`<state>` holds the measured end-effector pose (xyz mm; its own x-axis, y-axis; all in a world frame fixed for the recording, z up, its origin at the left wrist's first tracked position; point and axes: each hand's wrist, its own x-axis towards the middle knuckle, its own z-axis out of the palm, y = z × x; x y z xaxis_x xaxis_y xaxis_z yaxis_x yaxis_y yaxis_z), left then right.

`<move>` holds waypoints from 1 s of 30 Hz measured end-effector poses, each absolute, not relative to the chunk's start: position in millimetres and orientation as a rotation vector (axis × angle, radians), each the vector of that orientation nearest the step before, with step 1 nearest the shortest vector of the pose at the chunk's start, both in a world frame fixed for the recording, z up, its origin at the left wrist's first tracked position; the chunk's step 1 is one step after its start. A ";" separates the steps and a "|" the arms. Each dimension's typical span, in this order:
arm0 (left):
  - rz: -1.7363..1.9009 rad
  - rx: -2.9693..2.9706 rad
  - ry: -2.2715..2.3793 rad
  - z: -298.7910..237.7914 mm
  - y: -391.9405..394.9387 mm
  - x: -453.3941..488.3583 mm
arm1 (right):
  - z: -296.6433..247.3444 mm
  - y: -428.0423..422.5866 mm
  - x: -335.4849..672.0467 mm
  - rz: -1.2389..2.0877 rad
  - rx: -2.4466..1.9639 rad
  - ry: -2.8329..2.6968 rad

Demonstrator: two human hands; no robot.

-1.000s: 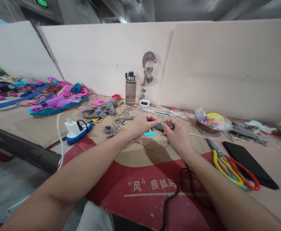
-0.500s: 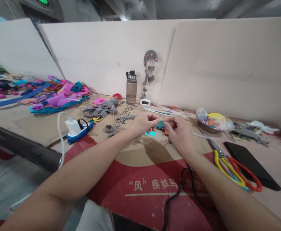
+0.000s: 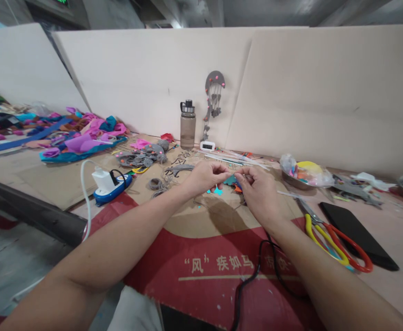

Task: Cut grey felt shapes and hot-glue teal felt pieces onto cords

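My left hand (image 3: 204, 177) and my right hand (image 3: 258, 188) meet over the middle of the cardboard-covered table (image 3: 201, 220), fingertips nearly touching. Both are closed in a pinch. Between them shows a small teal felt piece (image 3: 229, 180); the right fingers pinch its edge. What the left fingers pinch is too small to make out. A turquoise scrap (image 3: 215, 190) and an orange scrap (image 3: 238, 188) lie on the cardboard just under the hands.
Scissors with yellow and red handles (image 3: 329, 241) and a black phone (image 3: 356, 234) lie to the right. A metal bowl of coloured bits (image 3: 303, 174) sits behind them. Bottle (image 3: 187, 125), small clock (image 3: 207, 146), grey felt pieces (image 3: 141, 158), power strip (image 3: 112, 186), black cable (image 3: 253, 271).
The right hand has turned its pinch toward the left hand, and the teal felt piece now shows between the two hands. Both hands stay in the same spot.
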<state>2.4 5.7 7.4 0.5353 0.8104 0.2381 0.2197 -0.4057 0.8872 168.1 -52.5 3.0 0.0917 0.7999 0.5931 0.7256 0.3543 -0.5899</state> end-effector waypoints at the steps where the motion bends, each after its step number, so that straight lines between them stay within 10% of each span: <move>1: 0.859 1.914 0.838 7.2 6.0 2.2 | 2.0 -51.8 168.5 0.104 -1.395 -1.647; 30: 0.740 1.709 0.711 3.0 11.5 1.1 | -5.6 -43.6 166.8 0.478 -1.388 -1.558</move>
<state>1.1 11.5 3.0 0.6263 0.7697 0.1238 0.0924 -0.2310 0.9686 166.8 -43.6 -5.6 0.1077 0.9146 0.3898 0.5383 0.2760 -0.7963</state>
